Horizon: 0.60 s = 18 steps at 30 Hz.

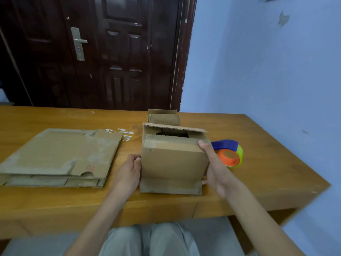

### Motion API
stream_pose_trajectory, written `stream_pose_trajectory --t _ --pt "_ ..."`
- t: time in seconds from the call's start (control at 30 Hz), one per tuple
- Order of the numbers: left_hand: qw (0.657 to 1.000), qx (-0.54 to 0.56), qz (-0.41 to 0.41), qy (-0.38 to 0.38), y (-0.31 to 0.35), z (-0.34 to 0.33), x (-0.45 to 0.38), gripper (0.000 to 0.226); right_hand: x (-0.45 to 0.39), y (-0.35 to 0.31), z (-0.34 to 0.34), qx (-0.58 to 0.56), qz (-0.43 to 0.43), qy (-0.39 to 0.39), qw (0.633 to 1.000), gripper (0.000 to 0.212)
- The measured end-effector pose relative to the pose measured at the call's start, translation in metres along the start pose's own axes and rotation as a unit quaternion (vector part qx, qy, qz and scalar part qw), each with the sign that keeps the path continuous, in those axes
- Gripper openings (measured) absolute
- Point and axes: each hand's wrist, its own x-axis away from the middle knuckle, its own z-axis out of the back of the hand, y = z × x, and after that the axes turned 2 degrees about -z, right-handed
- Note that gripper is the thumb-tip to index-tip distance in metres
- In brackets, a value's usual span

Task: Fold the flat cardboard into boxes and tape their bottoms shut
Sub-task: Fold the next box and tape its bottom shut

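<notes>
One wooden table (258,182) carries all the work. Toward its left edge a stack of flat cardboard (59,156) is laid, not yet folded. Near the middle of the front edge a half-formed box (173,159) is stood upright, its upper flaps partly turned in with a dark gap left between them, and one flap is spread flat on the table toward the front edge. Behind it, toward the far edge, a second box (163,117) is set. Just right of the held box a tape dispenser (230,154) is parked, untouched. The box is clasped from both sides: the left hand (129,172) is pressed against its left wall, the right hand (215,169) is curled round its right corner, thumb on top. The flap-folding step is judged in hand; closing the remaining flaps and reaching for the tape is called for next.
</notes>
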Motion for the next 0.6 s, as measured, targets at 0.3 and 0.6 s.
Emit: stream_pose_trajectory --t 0.3,0.6 --pt "0.996 -0.036 -0.047 0.06 0.008 0.01 -0.012 0.037 -0.004 -0.013 -0.004 -0.015 0.051 0.024 0.998 0.07" --pt "0.998 0.058 0.021 -0.002 -0.014 0.008 -0.016 0.042 -0.012 -0.005 -0.004 0.01 -0.007 -0.002 1.0 0.095"
